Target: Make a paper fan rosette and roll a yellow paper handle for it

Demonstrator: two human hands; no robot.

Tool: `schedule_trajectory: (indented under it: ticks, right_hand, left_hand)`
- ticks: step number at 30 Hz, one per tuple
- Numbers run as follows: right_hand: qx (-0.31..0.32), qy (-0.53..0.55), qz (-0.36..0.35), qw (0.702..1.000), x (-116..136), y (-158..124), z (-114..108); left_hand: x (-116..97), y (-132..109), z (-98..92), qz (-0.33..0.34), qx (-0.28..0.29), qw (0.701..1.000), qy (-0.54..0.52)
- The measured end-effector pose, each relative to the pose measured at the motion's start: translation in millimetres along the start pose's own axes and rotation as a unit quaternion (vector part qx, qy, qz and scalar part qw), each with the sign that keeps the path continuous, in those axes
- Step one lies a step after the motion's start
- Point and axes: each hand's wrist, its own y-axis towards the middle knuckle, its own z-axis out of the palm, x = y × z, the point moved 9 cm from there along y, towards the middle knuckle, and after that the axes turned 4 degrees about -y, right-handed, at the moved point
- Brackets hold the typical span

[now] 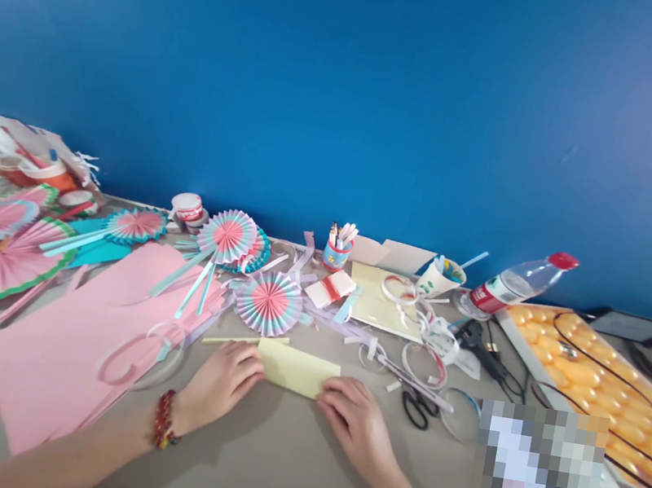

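Observation:
A pale yellow strip of paper point(297, 370) stretches between my two hands, just above or on the grey table. My left hand point(225, 381), with a beaded bracelet point(164, 419) at the wrist, is closed on the paper's left end. Curled fingers of my right hand point(355, 420) grip its right end. Behind the left fingers lies a thin yellow paper stick point(245, 341). A pink-and-lilac pleated paper fan point(269, 303) rests just beyond the paper. Black-handled scissors point(418, 410) lie to the right of my right hand.
Pink paper sheets point(79, 320) and more pleated fans point(3, 251) cover the left. Behind are a pen cup point(337, 255), a paper cup point(441, 279) and a water bottle point(511, 286). A glue gun point(480, 347), tape rolls point(424, 364) and a yellow padded box point(602, 378) with cables stand right.

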Motion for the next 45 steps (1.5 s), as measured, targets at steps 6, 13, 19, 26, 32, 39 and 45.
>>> schedule_trajectory:
  ticks: [6, 13, 19, 26, 32, 39, 45]
  right_hand:
    - [-0.023, 0.027, 0.053, 0.998, -12, 2, 4]
    - [-0.014, 0.024, 0.063, 0.998, -12, 6, 7]
    - [-0.006, 0.012, 0.063, 0.998, -12, 6, 7]
    - [-0.006, 0.001, 0.069, 0.998, -15, 6, 9]
    - [-0.011, -0.002, 0.071, 0.997, -15, 5, 11]
    - [-0.024, -0.02, 0.08, 0.996, -16, 4, 9]
    - [-0.022, -0.024, 0.078, 0.996, -16, 4, 9]
  left_hand:
    - [5, 3, -2.0, -0.028, -0.036, 0.999, 0.029]
    - [-71, -16, 21.6, 0.213, 0.073, 0.963, 0.148]
    - [-63, -24, 51.9, 0.168, 0.137, 0.96, 0.178]
    - [-55, -23, 52.9, 0.138, 0.154, 0.965, 0.159]
    - [-53, -25, 54.5, 0.127, 0.16, 0.968, 0.146]
    - [-50, -28, 58.2, 0.097, 0.159, 0.971, 0.147]
    - [-46, -31, 60.6, 0.075, 0.166, 0.972, 0.147]
